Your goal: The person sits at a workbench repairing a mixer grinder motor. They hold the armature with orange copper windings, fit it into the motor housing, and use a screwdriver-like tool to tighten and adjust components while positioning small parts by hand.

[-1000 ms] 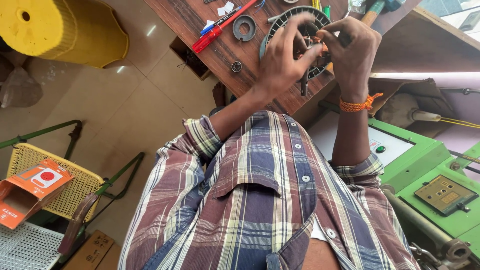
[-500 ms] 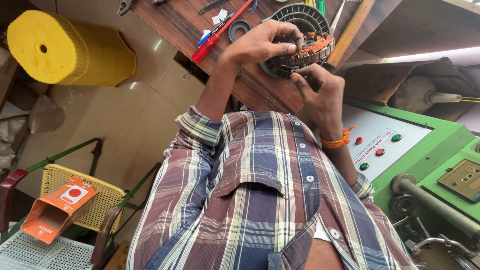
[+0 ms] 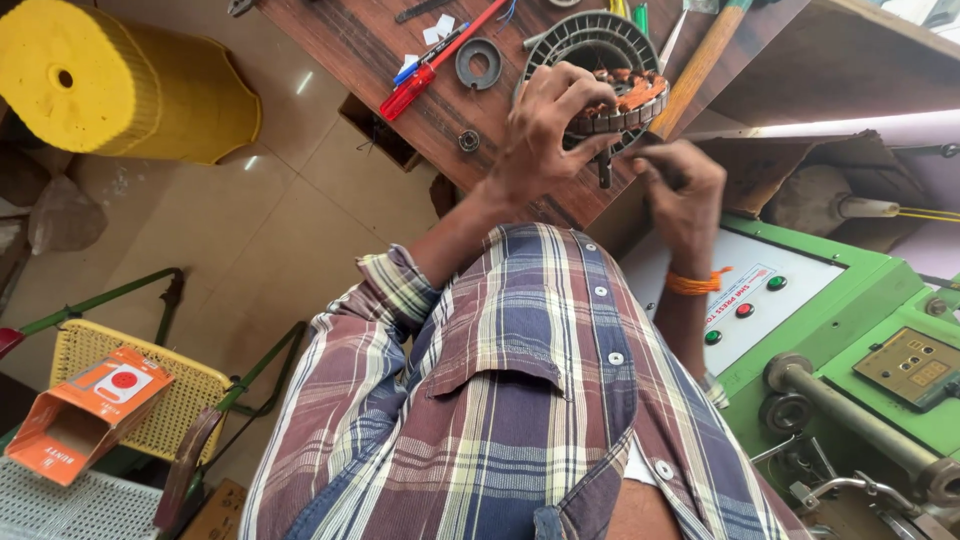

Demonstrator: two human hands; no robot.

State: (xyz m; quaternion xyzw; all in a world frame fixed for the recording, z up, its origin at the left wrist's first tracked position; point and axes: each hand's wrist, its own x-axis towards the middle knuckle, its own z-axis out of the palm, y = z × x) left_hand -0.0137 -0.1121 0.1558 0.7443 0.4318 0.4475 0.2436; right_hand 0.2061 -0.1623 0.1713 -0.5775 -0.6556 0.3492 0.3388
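A round motor stator (image 3: 612,88) with copper windings is held at the near edge of the wooden tabletop (image 3: 420,110). The left hand (image 3: 545,135) is curled over the stator's rim, its grip closed on it. The right hand (image 3: 682,195) is seen just beside the stator, below its lower edge, fingers bunched together; what is pinched there cannot be told. A red-handled screwdriver (image 3: 430,65) is laid to the left of the stator, with a grey ring (image 3: 479,62) between them. A small bearing (image 3: 468,141) is spotted below that ring. A wooden handle (image 3: 700,65) is leaned just right of the stator.
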